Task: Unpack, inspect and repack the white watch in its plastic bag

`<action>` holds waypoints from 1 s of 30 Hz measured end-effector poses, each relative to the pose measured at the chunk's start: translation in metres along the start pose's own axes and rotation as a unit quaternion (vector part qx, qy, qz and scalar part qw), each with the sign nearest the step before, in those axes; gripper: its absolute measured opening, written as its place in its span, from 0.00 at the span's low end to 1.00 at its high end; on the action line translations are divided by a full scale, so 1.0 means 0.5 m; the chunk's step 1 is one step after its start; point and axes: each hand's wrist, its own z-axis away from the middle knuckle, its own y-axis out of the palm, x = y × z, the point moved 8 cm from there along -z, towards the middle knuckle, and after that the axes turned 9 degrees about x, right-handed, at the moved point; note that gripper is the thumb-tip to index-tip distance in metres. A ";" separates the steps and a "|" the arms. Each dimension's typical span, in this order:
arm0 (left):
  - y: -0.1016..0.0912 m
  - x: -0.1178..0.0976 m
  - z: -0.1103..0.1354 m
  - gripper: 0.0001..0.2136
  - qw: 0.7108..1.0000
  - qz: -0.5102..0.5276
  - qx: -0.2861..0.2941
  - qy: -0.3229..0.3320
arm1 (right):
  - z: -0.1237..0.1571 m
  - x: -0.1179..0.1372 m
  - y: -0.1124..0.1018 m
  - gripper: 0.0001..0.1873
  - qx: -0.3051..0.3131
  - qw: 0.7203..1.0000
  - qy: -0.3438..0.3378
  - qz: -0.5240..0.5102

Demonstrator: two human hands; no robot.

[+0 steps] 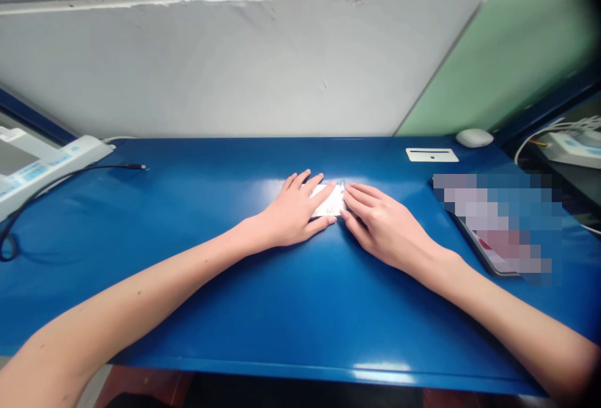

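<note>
A small white flat rectangular piece (329, 206) with faint grey marks and a dark lower edge lies on the blue tabletop (282, 308). Its ends are hidden under my hands, so I cannot tell its exact kind. My left hand (295, 213) rests flat across its left part with fingers spread. At the right end, my right hand (382, 220) has its fingers together and its thumb below, closed on the edge. Something small and shiny shows at the top edge near the right fingertips.
On the right lie a phone-like slab (488, 248), partly pixelated, a white slotted plate (432, 155) and a white rounded case (474, 138). A white power strip (70, 158) and a black cable (94, 168) are at left. A grey panel (211, 70) stands behind the tabletop.
</note>
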 end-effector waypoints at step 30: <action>-0.007 0.004 0.005 0.27 0.997 0.072 -0.039 0.004 | 0.024 -0.079 0.003 0.20 -0.042 0.988 0.009 -0.151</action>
